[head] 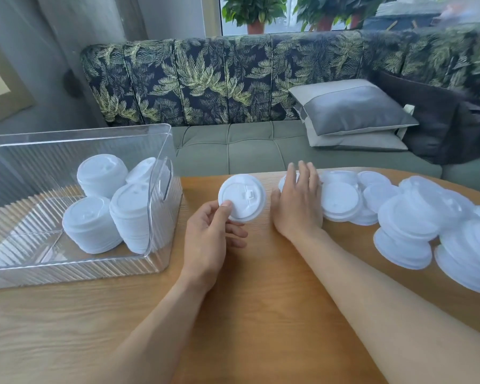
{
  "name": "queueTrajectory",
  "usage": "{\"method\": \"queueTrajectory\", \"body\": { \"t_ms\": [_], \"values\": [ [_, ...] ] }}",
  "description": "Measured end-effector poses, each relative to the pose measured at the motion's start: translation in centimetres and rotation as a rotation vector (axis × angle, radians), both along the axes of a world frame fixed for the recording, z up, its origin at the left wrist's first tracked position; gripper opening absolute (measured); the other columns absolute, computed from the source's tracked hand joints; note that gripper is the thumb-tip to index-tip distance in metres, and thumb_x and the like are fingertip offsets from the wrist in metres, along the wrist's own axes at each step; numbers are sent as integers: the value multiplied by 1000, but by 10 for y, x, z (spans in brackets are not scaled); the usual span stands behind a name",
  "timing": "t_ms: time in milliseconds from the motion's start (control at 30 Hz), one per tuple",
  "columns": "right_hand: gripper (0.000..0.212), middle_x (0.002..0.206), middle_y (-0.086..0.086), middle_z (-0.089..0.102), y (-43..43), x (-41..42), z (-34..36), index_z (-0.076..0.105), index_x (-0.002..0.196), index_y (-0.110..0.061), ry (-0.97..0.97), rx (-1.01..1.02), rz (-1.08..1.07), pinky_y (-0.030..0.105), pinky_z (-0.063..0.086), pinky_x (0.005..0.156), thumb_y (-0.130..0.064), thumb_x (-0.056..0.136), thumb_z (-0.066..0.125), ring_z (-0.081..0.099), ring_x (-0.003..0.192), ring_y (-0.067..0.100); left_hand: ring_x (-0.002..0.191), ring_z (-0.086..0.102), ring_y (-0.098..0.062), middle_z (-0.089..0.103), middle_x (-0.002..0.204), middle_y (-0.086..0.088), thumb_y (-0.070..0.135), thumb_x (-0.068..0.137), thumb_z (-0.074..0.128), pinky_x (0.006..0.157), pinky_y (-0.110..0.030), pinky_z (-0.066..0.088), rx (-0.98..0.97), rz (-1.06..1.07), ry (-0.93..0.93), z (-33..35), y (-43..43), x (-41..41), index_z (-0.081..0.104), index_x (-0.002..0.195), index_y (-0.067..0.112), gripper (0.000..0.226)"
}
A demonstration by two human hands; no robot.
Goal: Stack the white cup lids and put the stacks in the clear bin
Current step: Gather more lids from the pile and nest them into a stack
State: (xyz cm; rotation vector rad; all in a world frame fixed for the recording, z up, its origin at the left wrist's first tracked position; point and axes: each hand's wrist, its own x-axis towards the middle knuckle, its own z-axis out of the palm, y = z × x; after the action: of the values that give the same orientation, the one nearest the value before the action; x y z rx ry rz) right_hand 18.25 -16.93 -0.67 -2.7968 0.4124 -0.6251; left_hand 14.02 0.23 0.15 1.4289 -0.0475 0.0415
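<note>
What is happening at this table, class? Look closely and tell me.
A person is sorting white cup lids at a wooden table. The left hand pinches one lid by its edge. The right hand reaches with straight fingers onto the loose lids heaped on the right. On the left, the clear bin already holds several stacks of lids.

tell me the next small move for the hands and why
Probably the right hand should close on the loose lid under its fingers and nest it onto the single lid that the left hand pinches. That lid is alone, not yet a stack, and a pile of lids lies unstacked on the table.
</note>
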Motion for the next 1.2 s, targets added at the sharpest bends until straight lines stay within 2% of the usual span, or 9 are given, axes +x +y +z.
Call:
{"method": "queueTrajectory", "body": {
  "t_ms": [167,333,467,567,733,933,1033,1100,1200],
  "values": [
    [62,163,30,26,-1,20,-2,22,159,0,73,-78,-115,52,4,127,-22,102,36,11,156,40,59,68,-20,67,66,-9,23,107,57,48,-30,55,-19,-13,-15,-1,0,9,65,103,8,17],
    [63,142,25,47,-3,17,-1,31,153,0,50,-45,-135,53,10,124,-30,99,45,32,139,42,57,67,-20,65,61,-3,23,107,57,48,-30,54,-17,-5,-25,-2,0,7,64,99,8,18],
    [78,137,21,50,0,3,2,38,152,-5,-104,-53,-30,53,21,119,-51,93,61,40,132,42,57,67,-21,65,62,-5,22,106,56,47,-29,53,-45,37,-24,-2,1,3,64,96,9,18],
    [79,138,17,50,3,-14,3,44,150,-10,-218,69,115,54,34,111,-46,87,74,43,128,41,55,66,-21,64,60,-4,21,104,54,47,-30,53,-78,65,-23,0,2,-3,64,93,9,19],
    [68,133,13,52,3,-48,6,54,142,-12,-267,157,253,50,39,108,-35,84,81,46,124,37,53,63,-23,64,63,-9,19,107,49,47,-31,51,-84,64,-10,0,5,-21,65,88,9,27],
    [66,137,7,43,12,-101,5,54,138,-17,-304,415,289,35,50,100,-12,79,85,50,123,19,50,61,-23,62,58,-7,17,107,50,45,-29,49,-62,58,19,2,10,-60,62,84,9,27],
    [76,135,6,41,20,-128,4,54,137,-18,-322,558,270,9,37,102,-3,70,88,41,117,1,49,61,-23,60,57,-8,22,101,52,45,-29,48,-59,39,36,5,13,-84,61,83,9,25],
    [79,132,1,41,25,-148,3,53,136,-21,-313,632,247,6,30,101,-3,68,90,43,123,8,49,60,-23,60,57,-9,29,93,52,44,-29,48,-57,23,49,8,16,-103,61,83,8,25],
    [81,126,-6,39,32,-176,1,50,128,-36,-297,702,240,0,30,96,-5,66,92,48,119,10,49,60,-23,61,58,-10,22,103,51,45,-28,48,-34,17,66,5,19,-125,62,87,5,25]
  ]
}}
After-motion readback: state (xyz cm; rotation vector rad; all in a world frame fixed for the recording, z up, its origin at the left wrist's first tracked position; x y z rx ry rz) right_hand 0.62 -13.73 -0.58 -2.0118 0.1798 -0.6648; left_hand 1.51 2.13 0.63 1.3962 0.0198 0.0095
